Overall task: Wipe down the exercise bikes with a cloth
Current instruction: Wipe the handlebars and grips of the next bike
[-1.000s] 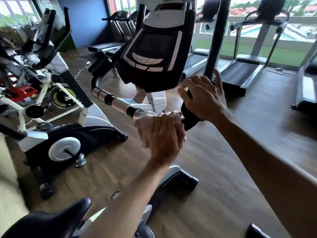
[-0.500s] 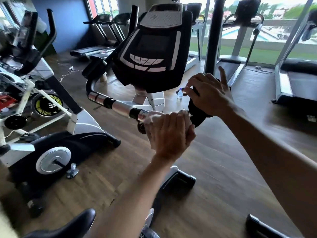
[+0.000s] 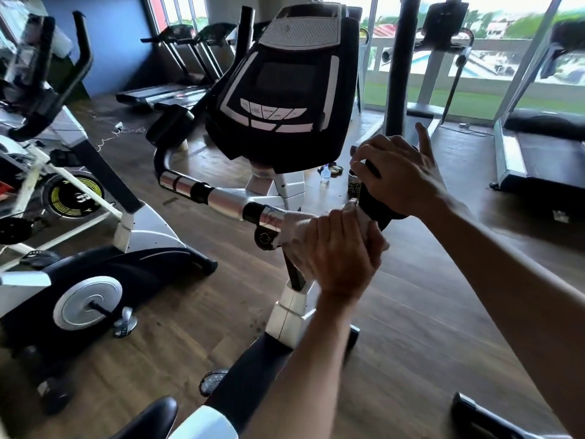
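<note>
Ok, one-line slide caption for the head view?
Left hand wipes the bike handlebar with a white cloth; right hand grips the black foam grip.

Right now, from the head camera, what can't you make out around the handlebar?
- Cloth: mostly hidden under the left hand.
- Handlebar's right end: covered by the right hand.
- Console screen: dark, nothing readable.
- Small bottle on the floor: too small to identify.
- Saddle: cut by the bottom edge.

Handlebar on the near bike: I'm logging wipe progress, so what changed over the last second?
Little changed. The left hand keeps the cloth wrapped on the handlebar at the same spot beside the black grip. The right hand still holds that grip, one finger raised. Mostly the camera shifted.
</note>
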Demonstrator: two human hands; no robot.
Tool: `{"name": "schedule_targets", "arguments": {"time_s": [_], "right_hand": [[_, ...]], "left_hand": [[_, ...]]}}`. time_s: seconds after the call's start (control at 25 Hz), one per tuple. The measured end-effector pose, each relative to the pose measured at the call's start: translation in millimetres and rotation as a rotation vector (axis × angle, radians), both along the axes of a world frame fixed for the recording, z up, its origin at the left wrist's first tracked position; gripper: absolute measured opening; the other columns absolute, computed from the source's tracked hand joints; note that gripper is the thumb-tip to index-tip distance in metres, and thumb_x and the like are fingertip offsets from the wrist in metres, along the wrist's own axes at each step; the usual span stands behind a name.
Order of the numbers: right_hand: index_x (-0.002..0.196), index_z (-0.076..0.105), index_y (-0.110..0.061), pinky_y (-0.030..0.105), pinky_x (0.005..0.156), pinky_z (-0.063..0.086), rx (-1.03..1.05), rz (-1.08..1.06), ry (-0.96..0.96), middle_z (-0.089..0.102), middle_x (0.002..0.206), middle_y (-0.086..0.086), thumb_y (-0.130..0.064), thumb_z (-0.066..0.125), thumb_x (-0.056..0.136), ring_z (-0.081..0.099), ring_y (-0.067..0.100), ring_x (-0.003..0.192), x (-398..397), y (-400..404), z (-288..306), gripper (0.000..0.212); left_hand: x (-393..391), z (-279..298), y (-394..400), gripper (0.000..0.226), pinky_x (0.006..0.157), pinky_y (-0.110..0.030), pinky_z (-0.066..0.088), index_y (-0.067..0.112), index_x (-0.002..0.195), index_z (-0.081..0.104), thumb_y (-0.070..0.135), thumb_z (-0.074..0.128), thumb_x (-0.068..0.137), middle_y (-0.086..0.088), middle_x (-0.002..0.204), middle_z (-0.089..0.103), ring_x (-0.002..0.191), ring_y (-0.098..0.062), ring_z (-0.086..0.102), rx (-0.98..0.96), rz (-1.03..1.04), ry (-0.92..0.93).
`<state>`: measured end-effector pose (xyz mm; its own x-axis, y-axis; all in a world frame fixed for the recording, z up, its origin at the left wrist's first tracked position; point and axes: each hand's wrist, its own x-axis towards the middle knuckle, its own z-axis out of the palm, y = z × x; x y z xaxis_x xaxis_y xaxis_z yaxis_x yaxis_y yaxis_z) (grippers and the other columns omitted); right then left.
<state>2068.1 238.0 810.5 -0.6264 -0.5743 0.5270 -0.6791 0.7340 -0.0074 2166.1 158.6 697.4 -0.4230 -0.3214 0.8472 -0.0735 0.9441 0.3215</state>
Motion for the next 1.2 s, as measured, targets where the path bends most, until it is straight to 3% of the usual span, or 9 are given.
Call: {"name": "schedule_targets", "arguments": {"time_s": [0.12, 0.24, 0.32, 0.56, 0.72, 0.8, 0.88, 1.0, 1.2], "right_hand": [[0.108, 0.067, -0.034, 0.054, 0.122, -0.003, -0.014, 0.009, 0.008, 0.062, 0.128, -0.015, -0.049, 0.038, 0.103, 0.053, 0.016, 0.128, -0.8, 0.6, -0.4, 0.034], [0.106, 0.067, -0.034, 0.053, 0.122, -0.004, -0.026, 0.033, 0.001, 0.062, 0.125, -0.016, -0.047, 0.040, 0.103, 0.052, 0.015, 0.127, -2.8, 2.5, -1.6, 0.030], [0.106, 0.067, -0.034, 0.054, 0.123, -0.003, -0.032, 0.035, -0.013, 0.062, 0.125, -0.017, -0.047, 0.042, 0.103, 0.052, 0.015, 0.128, -4.3, 2.5, -2.0, 0.029], [0.102, 0.068, -0.033, 0.052, 0.122, -0.005, -0.041, 0.043, -0.013, 0.063, 0.121, -0.015, -0.045, 0.045, 0.102, 0.053, 0.016, 0.124, -3.6, 1.7, -0.8, 0.026], [0.104, 0.068, -0.033, 0.054, 0.122, -0.001, -0.030, 0.057, -0.006, 0.063, 0.123, -0.014, -0.045, 0.044, 0.102, 0.054, 0.018, 0.124, -3.2, 0.9, 0.8, 0.026], [0.105, 0.069, -0.033, 0.053, 0.123, -0.001, -0.039, 0.056, -0.011, 0.063, 0.125, -0.014, -0.045, 0.044, 0.102, 0.054, 0.018, 0.124, -2.8, 1.3, 2.0, 0.028], [0.107, 0.069, -0.033, 0.054, 0.123, 0.000, -0.040, 0.051, -0.025, 0.062, 0.127, -0.014, -0.046, 0.042, 0.102, 0.053, 0.018, 0.125, -1.6, 2.2, 0.5, 0.030], [0.108, 0.067, -0.034, 0.057, 0.123, 0.001, -0.018, 0.053, 0.003, 0.061, 0.129, -0.013, -0.049, 0.039, 0.101, 0.053, 0.019, 0.127, 0.2, 3.7, -1.1, 0.032], [0.130, 0.060, -0.031, 0.061, 0.122, -0.005, 0.098, -0.006, 0.017, 0.046, 0.153, -0.008, -0.049, 0.036, 0.103, 0.035, 0.018, 0.147, 8.0, 0.8, 0.3, 0.041]], "left_hand": [[-1.9, 7.7, 21.6, 0.046, 0.084, -0.043, 0.046, 0.003, 0.111, 0.069, 0.038, 0.041, 0.103, -0.011, 0.095, 0.070, 0.088, -0.030, 0.063, 0.156, 0.043, -0.005], [2.4, -4.5, -30.6, 0.059, 0.079, -0.042, 0.051, 0.003, 0.120, 0.069, 0.049, 0.037, 0.102, -0.011, 0.101, 0.073, 0.089, -0.029, 0.067, -0.286, -0.118, 0.023], [2.9, -4.9, -63.0, 0.061, 0.077, -0.041, 0.051, 0.005, 0.123, 0.070, 0.052, 0.040, 0.100, -0.008, 0.104, 0.074, 0.089, -0.027, 0.069, -0.460, -0.233, 0.014], [3.7, -2.5, -4.1, 0.043, 0.084, -0.040, 0.048, 0.009, 0.101, 0.072, 0.041, 0.043, 0.101, -0.006, 0.093, 0.071, 0.087, -0.028, 0.063, -0.006, -0.052, 0.071], [17.6, 16.9, -40.1, 0.035, 0.076, -0.039, 0.047, 0.015, 0.086, 0.070, 0.038, 0.049, 0.101, 0.001, 0.081, 0.068, 0.078, -0.023, 0.064, -0.077, -0.157, 0.062], [27.0, 32.4, -59.3, 0.046, 0.073, -0.040, 0.048, 0.013, 0.080, 0.068, 0.040, 0.040, 0.105, 0.002, 0.078, 0.067, 0.075, -0.020, 0.063, -0.044, -0.168, 0.088], [36.6, 49.8, -84.8, 0.061, 0.073, -0.037, 0.048, 0.010, 0.080, 0.066, 0.049, 0.027, 0.107, 0.002, 0.079, 0.067, 0.073, -0.016, 0.060, 0.010, -0.153, 0.107], [50.9, 67.1, -134.6, 0.047, 0.076, -0.034, 0.048, 0.011, 0.090, 0.066, 0.039, 0.032, 0.106, 0.004, 0.080, 0.064, 0.075, -0.015, 0.059, -0.011, -0.075, 0.105], [35.5, 45.3, -128.8, 0.037, 0.093, -0.040, 0.041, 0.023, 0.102, 0.067, 0.042, 0.035, 0.099, 0.010, 0.098, 0.065, 0.095, -0.012, 0.057, -0.207, -0.223, -0.315]]}}
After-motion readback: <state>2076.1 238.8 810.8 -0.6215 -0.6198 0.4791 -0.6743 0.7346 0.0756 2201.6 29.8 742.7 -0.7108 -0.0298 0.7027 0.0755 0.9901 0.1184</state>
